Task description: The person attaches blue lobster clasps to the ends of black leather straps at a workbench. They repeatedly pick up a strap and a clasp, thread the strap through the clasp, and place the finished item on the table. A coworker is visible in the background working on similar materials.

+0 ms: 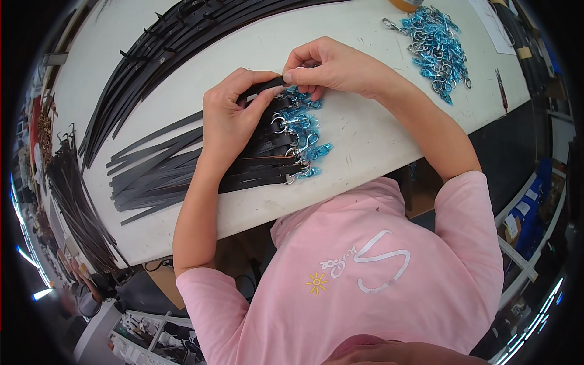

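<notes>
Strap (264,87) of black material sits between the two hands, over the desk (365,158). The left hand (234,103) pinches it between thumb and fingers; the right hand (322,68) grips its end, though whether those curled fingers also hold a clasp is hard to tell. More black straps (158,173) run beneath the left forearm, ending in silver clasps (298,123) with blue wrapping. A heap of blue-wrapped clasps (437,50) lies beyond the right forearm, near a red-handled tool (503,96).
</notes>
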Tool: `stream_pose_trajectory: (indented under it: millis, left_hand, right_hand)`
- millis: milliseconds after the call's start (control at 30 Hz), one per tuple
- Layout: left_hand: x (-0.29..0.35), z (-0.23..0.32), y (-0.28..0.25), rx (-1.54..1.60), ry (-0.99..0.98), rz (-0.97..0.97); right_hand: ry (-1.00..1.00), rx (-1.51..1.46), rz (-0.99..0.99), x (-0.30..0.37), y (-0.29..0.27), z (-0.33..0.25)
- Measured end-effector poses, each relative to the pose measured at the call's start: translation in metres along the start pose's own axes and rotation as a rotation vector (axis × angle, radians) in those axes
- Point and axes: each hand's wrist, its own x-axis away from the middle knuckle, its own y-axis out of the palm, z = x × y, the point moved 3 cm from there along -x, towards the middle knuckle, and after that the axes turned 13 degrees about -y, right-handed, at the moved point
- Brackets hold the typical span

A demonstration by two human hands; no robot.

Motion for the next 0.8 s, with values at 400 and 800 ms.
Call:
stream_pose_trajectory:
  millis: [400,800]
  left_hand:
    - [0.003,0.014,0.001,-0.028,0.079,0.058]
    - [0.003,0.004,0.000,-0.021,0.090,0.091]
  right_hand:
    - [-0.072,-0.014,0.022,0.007,0.003,-0.010]
    - [-0.100,-0.035,0.055,0.009,-0.004,-0.009]
